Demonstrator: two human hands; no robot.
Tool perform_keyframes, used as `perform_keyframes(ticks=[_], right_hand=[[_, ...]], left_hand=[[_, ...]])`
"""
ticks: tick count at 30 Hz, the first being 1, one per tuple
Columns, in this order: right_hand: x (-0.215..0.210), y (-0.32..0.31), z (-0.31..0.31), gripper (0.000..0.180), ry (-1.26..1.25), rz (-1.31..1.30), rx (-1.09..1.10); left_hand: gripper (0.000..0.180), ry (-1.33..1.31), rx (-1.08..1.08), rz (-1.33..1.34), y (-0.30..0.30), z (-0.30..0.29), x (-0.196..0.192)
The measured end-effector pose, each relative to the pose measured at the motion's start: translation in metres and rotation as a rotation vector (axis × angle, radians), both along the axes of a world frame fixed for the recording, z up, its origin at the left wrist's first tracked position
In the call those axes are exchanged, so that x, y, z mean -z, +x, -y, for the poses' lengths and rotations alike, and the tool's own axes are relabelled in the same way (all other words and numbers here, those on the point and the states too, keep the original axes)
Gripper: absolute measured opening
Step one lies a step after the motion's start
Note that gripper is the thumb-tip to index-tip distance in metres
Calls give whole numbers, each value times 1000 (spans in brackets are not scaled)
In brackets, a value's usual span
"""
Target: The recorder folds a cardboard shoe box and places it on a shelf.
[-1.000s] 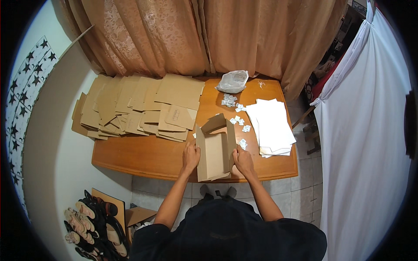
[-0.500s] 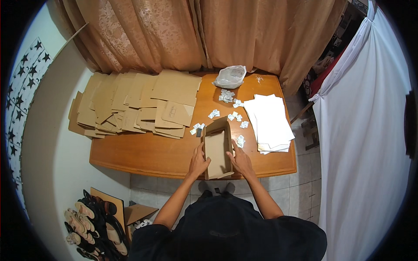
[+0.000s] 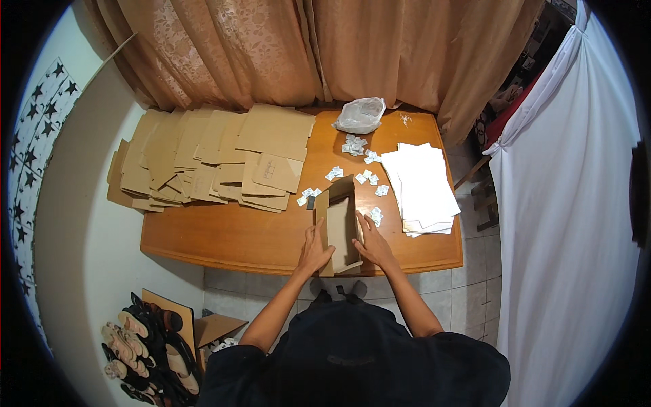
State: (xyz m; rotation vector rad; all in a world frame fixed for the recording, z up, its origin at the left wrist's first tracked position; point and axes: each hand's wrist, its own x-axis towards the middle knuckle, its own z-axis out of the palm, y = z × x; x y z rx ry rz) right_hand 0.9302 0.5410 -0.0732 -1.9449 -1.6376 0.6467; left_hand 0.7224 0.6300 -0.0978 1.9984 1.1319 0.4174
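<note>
An open-topped brown cardboard box [image 3: 338, 189] is between my hands at the table's near edge, its long side running away from me. My left hand [image 3: 314, 252] grips the left wall, thumb over the near part of the rim. Against the right wall my right hand [image 3: 373, 243] is closed in the same way, fingers along the outside. Inside, the box's bare bottom shows. Small white printed packets [image 3: 376, 216] lie just beyond my right fingers, and more packets [image 3: 311, 192] sit by a small dark block [image 3: 311, 203] off the box's far left corner.
Flat cardboard pieces [image 3: 224, 146] are stacked across the left of the wooden table [image 3: 224, 234]. White sheets [image 3: 420, 186] lie in a pile on the right. A translucent plastic bag [image 3: 360, 116] stands at the back near a heap of packets [image 3: 354, 144]. Shoes [image 3: 152, 339] are at lower left.
The box has turned slightly, and its left wall leans a little more to the right. My left hand has shifted slightly right with it; both hands keep hold.
</note>
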Motion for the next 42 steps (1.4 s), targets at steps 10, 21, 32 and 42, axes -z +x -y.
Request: perform_keyframes(ticks=[10,21,32,42], right_hand=[[-1,-7,-5,102,-120,106,46],[6,-5,-14,90,-253,264,-152],[26,6,-18,63,-119,80,-145],[19,16,-49,98,-101,323,-151]], left_hand=[[87,54,-14,37,-4,-3,11],[88,80,18,-29,7,2,4],[73,57,76,-162,14,1,1],[69,75,88,-49,10,-1,8]])
